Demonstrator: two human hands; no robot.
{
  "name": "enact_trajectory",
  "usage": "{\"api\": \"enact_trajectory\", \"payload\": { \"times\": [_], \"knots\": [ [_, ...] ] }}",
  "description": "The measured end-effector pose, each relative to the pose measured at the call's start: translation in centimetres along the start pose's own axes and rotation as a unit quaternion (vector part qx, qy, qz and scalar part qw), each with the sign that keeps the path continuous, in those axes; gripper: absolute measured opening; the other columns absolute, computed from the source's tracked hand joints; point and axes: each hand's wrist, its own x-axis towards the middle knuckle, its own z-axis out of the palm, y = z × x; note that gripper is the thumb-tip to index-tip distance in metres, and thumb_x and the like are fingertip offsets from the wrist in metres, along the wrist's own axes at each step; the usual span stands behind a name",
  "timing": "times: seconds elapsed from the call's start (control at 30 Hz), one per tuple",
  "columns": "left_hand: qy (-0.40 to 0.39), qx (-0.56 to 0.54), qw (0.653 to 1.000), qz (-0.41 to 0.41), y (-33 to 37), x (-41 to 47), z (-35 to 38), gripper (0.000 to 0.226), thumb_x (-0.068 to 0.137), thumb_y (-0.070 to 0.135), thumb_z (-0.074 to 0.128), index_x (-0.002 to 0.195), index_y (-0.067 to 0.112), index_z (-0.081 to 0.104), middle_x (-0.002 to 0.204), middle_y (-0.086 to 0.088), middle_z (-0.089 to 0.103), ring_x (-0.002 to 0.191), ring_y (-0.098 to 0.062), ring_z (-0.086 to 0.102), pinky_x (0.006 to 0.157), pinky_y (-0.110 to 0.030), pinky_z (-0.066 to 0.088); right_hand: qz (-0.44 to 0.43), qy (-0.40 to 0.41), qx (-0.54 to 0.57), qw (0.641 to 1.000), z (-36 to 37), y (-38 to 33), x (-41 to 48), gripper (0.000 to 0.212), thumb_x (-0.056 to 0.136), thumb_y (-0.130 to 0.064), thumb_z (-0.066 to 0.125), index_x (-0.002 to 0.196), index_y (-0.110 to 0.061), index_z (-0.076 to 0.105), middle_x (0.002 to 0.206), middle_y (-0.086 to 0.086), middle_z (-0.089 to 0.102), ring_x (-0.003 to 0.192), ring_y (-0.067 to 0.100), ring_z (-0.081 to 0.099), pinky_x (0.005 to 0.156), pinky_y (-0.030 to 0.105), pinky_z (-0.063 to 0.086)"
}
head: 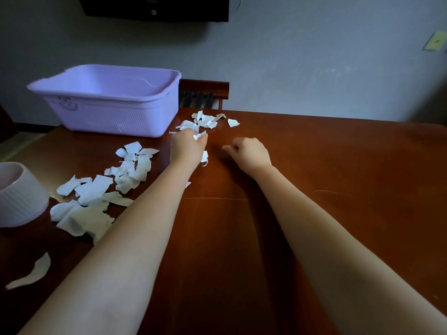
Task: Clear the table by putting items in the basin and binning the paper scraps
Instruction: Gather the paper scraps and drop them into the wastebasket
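White paper scraps (205,120) lie in a small heap at the far middle of the brown table (338,189). My left hand (187,147) reaches into that heap and pinches a few scraps at its fingertips. My right hand (250,153) rests beside it on the wood with fingers curled, holding nothing that I can see. A larger spread of paper scraps (101,192) covers the table's left side. The lilac plastic basin (106,97) stands at the far left.
A white ribbed bowl (19,197) sits at the left edge. One long scrap (33,272) lies near the front left. A dark chair back (203,93) stands behind the table, against the grey wall.
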Motion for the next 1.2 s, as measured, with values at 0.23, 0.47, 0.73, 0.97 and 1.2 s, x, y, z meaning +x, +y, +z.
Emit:
{"api": "enact_trajectory", "payload": {
  "times": [0.23, 0.47, 0.73, 0.97, 1.2],
  "knots": [
    [-0.039, 0.027, 0.999, -0.010, 0.6, 5.1, -0.1, 0.029, 0.093, 0.032, 0.056, 0.097, 0.003, 0.059, 0.087, -0.015, 0.051, 0.088, -0.030, 0.056, 0.050, -0.016, 0.027, 0.125, 0.034, 0.117, 0.985, -0.6, 1.0, 5.3, 0.031, 0.094, -0.039, 0.054, 0.113, -0.014, 0.056, 0.094, 0.002, 0.065, 0.065, 0.012, 0.063, 0.064, 0.027, 0.053],
    [-0.154, 0.122, 0.980, -0.026, 0.2, 10.1, 1.0, 0.046, 0.091, 0.037, 0.057, 0.119, 0.002, 0.052, 0.069, -0.004, 0.040, 0.056, -0.011, 0.038, 0.052, -0.018, 0.032, 0.137, -0.022, 0.040, 0.990, 0.4, 2.4, 11.0, 0.055, 0.092, -0.043, 0.056, 0.137, -0.014, 0.042, 0.124, 0.008, 0.060, 0.095, 0.023, 0.062, 0.067, 0.028, 0.044],
    [-0.203, 0.213, 0.955, -0.028, -1.1, 12.1, 2.1, 0.035, 0.087, 0.039, 0.060, 0.085, 0.006, 0.048, 0.067, -0.006, 0.045, 0.057, -0.015, 0.043, 0.051, -0.021, 0.034, 0.136, -0.095, -0.049, 0.985, 0.9, 2.9, 14.0, 0.045, 0.091, -0.044, 0.056, 0.118, -0.008, 0.051, 0.089, 0.003, 0.058, 0.071, 0.018, 0.053, 0.050, 0.025, 0.033],
    [-0.175, 0.204, 0.963, -0.014, -1.6, 11.8, 2.4, 0.037, 0.088, 0.034, 0.060, 0.064, 0.012, 0.044, 0.064, -0.005, 0.043, 0.056, -0.013, 0.041, 0.047, -0.020, 0.029, 0.133, -0.123, -0.040, 0.983, 0.7, 2.8, 13.7, 0.037, 0.091, -0.049, 0.052, 0.095, -0.013, 0.059, 0.077, -0.001, 0.056, 0.071, 0.016, 0.056, 0.055, 0.025, 0.037],
    [-0.163, 0.129, 0.978, -0.026, -0.8, 9.9, 2.2, 0.028, 0.092, 0.028, 0.056, 0.075, 0.008, 0.048, 0.064, -0.003, 0.039, 0.055, -0.013, 0.038, 0.048, -0.018, 0.027, 0.080, -0.010, -0.036, 0.996, 1.7, 2.1, 9.5, 0.032, 0.097, -0.043, 0.043, 0.100, -0.017, 0.059, 0.092, 0.001, 0.061, 0.078, 0.018, 0.055, 0.058, 0.026, 0.038]
  ]
}}
